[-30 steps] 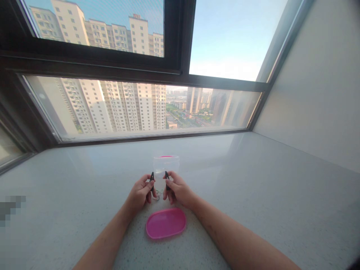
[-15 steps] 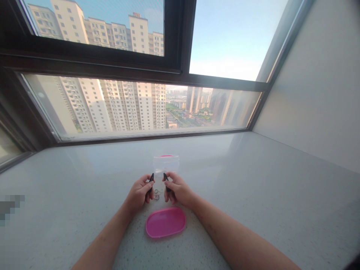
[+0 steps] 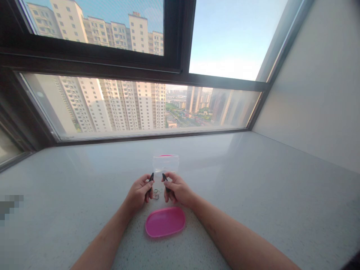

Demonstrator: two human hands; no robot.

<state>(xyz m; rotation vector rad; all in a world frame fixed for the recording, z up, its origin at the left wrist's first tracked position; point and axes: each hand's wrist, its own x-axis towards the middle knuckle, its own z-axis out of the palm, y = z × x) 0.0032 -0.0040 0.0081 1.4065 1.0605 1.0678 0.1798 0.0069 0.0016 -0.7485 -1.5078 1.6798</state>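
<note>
My left hand (image 3: 140,190) pinches a slim black hair clip (image 3: 152,177), its tapered end pointing up. A matching black hair clip (image 3: 164,177) is held between the thumb and fingers of my right hand (image 3: 177,188). The two clips are a short way apart and do not touch. Between and below my hands, several small rings like thin hair ties (image 3: 156,194) lie on the pale speckled surface. Nearer to me lies a pink oval tray (image 3: 165,222) with a raised rim. A clear plastic zip bag (image 3: 165,163) lies just beyond my fingertips.
The pale speckled countertop or sill (image 3: 230,168) runs up to a dark-framed window (image 3: 180,78), with tall buildings outside. A white wall (image 3: 315,86) bounds the right side. A blurred-out patch (image 3: 9,206) covers something at the left edge.
Almost nothing differs. Both hands keep their grip on the clips, and the top of the right clip has tipped very slightly to the left.
</note>
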